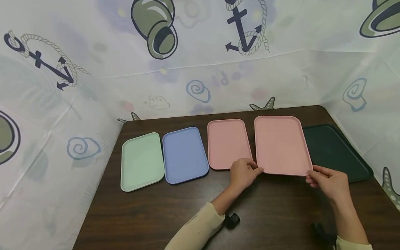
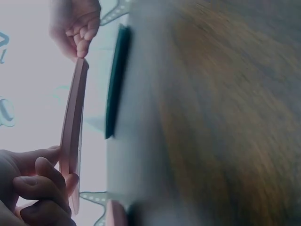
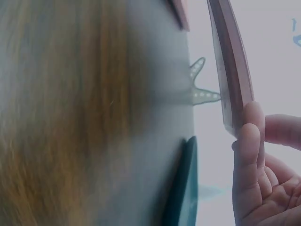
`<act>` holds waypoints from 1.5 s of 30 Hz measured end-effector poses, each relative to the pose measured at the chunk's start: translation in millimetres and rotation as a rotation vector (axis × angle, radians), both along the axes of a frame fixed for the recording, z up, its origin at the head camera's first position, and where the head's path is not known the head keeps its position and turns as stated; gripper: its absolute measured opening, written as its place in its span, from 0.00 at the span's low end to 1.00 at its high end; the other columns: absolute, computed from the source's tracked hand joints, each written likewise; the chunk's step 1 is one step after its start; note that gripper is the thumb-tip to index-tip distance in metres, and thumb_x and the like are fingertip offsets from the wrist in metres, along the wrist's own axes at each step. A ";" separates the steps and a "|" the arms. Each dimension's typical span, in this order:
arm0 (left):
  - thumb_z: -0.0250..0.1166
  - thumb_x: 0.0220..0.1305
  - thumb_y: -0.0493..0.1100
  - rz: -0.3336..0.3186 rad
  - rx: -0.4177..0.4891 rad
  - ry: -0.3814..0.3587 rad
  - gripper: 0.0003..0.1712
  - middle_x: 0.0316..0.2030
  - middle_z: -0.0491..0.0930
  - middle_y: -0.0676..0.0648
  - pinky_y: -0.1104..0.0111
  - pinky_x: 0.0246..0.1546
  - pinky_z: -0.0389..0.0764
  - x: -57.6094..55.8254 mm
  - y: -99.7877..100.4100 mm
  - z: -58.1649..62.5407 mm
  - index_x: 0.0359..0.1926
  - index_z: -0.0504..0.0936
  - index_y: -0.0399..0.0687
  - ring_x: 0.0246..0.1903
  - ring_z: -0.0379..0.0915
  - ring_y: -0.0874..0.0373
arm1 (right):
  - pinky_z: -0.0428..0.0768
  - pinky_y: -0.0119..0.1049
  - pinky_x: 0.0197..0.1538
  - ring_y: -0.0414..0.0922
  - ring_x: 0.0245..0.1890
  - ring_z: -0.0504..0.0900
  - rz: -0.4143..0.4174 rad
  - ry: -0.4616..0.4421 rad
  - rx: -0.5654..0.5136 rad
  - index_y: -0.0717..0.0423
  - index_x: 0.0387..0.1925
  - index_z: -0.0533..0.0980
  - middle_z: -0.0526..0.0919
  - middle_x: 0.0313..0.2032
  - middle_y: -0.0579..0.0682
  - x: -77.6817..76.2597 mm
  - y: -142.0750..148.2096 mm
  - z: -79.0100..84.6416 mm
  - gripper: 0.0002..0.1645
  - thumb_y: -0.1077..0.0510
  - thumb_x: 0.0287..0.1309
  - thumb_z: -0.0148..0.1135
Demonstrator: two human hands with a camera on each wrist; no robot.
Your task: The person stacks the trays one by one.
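A pink rectangular tray (image 1: 282, 146) is held up off the table, edge-on in both wrist views. My left hand (image 1: 244, 173) pinches its near left corner between thumb and fingers. At the near right corner, my right hand (image 1: 329, 182) pinches the same tray. In the left wrist view, the left hand (image 2: 40, 188) grips the pink edge (image 2: 73, 122) at the lower left. The right wrist view has the right hand (image 3: 268, 174) with fingers against the tray's edge (image 3: 233, 61). A second pink tray (image 1: 228, 142) lies on the table just left of the held one.
Left of the pink trays lie a blue tray (image 1: 185, 154) and a light green tray (image 1: 142, 161). A dark green tray (image 1: 335, 151) lies at the right, partly behind the held tray. All are on a dark wooden table (image 1: 156, 218), with a patterned cloth (image 1: 212, 41) around it.
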State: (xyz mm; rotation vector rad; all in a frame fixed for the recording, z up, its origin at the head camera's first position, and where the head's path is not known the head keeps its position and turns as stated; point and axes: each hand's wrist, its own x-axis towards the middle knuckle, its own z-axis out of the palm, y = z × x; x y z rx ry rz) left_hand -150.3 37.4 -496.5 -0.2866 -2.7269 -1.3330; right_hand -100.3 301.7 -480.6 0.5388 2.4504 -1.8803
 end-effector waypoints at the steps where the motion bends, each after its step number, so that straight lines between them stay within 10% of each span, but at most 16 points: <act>1: 0.76 0.51 0.47 -0.003 0.026 -0.008 0.09 0.09 0.71 0.62 0.78 0.21 0.66 1.5 -2.7 1.5 0.24 0.86 0.49 0.10 0.63 0.75 | 0.82 0.33 0.29 0.39 0.23 0.86 -0.005 0.015 -0.011 0.81 0.61 0.65 0.85 0.22 0.40 1.0 -2.6 1.7 0.33 0.59 0.65 0.63; 14: 0.76 0.51 0.42 0.036 0.285 -0.135 0.08 0.09 0.69 0.57 0.74 0.12 0.63 28.3 -65.1 13.4 0.30 0.86 0.45 0.09 0.61 0.68 | 0.82 0.32 0.27 0.38 0.21 0.85 0.027 0.179 -0.014 0.81 0.55 0.72 0.86 0.23 0.46 7.7 -60.4 7.2 0.26 0.66 0.60 0.66; 26: 0.76 0.52 0.41 0.119 0.250 -0.240 0.09 0.10 0.70 0.55 0.73 0.13 0.61 55.9 -137.9 -0.1 0.30 0.86 0.42 0.10 0.61 0.67 | 0.83 0.34 0.29 0.43 0.22 0.86 0.128 0.100 -0.098 0.77 0.53 0.75 0.85 0.28 0.62 8.1 -127.4 -13.2 0.22 0.68 0.58 0.66; 45: 0.74 0.55 0.44 0.166 0.046 -0.176 0.09 0.11 0.74 0.56 0.69 0.18 0.69 4.2 -151.1 -5.2 0.30 0.86 0.42 0.12 0.67 0.65 | 0.82 0.33 0.26 0.41 0.21 0.86 0.081 0.119 -0.107 0.77 0.51 0.77 0.85 0.28 0.64 -38.1 -151.0 -30.8 0.21 0.67 0.58 0.67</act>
